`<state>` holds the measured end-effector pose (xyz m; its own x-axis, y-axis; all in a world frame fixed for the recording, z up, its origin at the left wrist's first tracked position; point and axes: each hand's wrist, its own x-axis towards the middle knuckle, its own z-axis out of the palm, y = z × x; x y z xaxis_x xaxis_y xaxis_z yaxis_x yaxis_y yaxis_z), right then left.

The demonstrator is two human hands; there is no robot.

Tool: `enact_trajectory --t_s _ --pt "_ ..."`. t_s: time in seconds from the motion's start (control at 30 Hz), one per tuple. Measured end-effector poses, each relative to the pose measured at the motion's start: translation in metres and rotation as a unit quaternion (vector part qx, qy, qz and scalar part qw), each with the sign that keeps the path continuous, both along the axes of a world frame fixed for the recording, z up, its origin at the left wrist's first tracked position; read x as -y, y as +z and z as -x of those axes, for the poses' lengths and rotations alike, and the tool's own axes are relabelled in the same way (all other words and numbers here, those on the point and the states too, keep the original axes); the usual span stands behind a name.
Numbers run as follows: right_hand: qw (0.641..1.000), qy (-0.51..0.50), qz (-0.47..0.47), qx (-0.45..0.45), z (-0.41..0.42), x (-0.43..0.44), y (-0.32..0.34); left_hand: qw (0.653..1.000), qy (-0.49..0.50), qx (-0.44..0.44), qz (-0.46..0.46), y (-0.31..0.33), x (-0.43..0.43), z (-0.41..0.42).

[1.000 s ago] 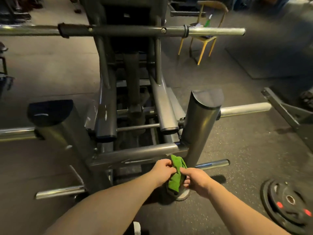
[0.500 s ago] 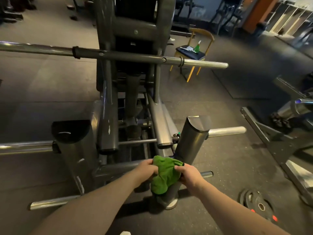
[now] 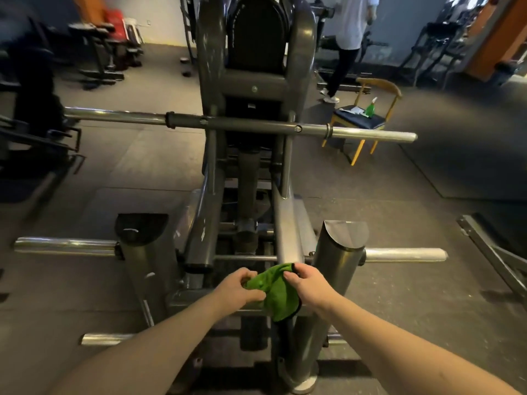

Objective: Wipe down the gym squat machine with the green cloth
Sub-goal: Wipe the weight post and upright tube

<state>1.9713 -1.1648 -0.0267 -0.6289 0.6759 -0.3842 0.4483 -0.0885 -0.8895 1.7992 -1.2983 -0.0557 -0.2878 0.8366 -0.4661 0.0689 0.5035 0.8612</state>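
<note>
"Wiping begun yet?"
"Likely not — left hand (image 3: 242,289) and right hand (image 3: 309,283) both pinch the green cloth (image 3: 275,292), bunched just beside the right post (image 3: 339,260) of the squat machine (image 3: 251,92). Whole frame left to do."

**Dim gym, chair at the back**

Dark rubber floor (image 3: 385,218) lay speckled and scuffed. Toward its far right edge stood a yellow-legged wooden chair (image 3: 379,86), a green spray bottle (image 3: 370,108) on its dark seat. Beyond, a person in a white top (image 3: 353,21) stood before a pale wall (image 3: 162,21). Black benches (image 3: 97,52) lined the far left, and an orange pillar (image 3: 496,44) rose at the far right corner.
</note>
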Motion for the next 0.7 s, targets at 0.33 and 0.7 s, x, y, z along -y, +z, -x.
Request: enact_trajectory --t_s 0.33,0.7 --pt "0.986 0.169 -0.007 -0.015 -0.002 -0.061 0.024 0.998 0.043 0.041 0.031 0.031 -0.027 -0.045" --pt "0.990 0.125 0.019 0.061 -0.003 -0.084 -0.008 0.995 0.101 0.000 0.001 0.036 -0.053 -0.037"
